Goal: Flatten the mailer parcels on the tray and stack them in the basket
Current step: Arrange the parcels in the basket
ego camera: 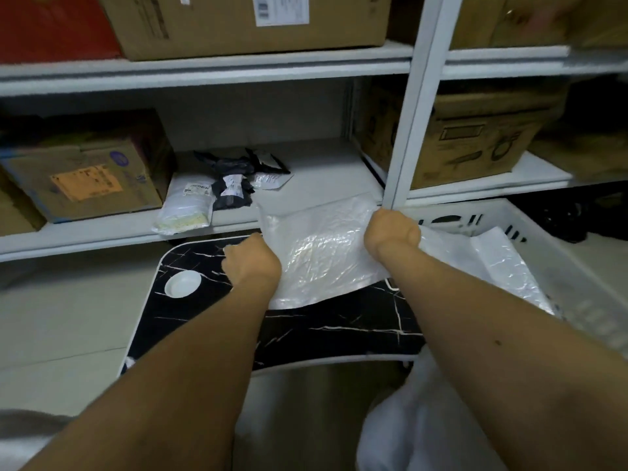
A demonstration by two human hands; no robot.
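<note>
Both forearms reach forward from the bottom of the view. Left hand [253, 263] is clenched on the left edge of a clear bubble mailer [319, 253]; right hand [390, 234] is clenched on its right edge. Mailer is held up between the two hands, above the far part of the black marble-pattern tray [339, 331], its lower edge sagging toward the tray surface. Small white dish [182, 283] sits on the tray's left side, apart from the mailer.

White slotted basket [543, 226] stands to the right of the tray; another flattened bubble mailer [503, 266] lies in it, partly hidden by the right forearm.

White shelf [323, 171] behind the tray carries a white padded parcel [185, 209], a few dark crumpled parcels [234, 185] beside it, count unclear through blur, and a cardboard box [81, 175] at left. More cardboard boxes [244, 22] on the shelf above
</note>
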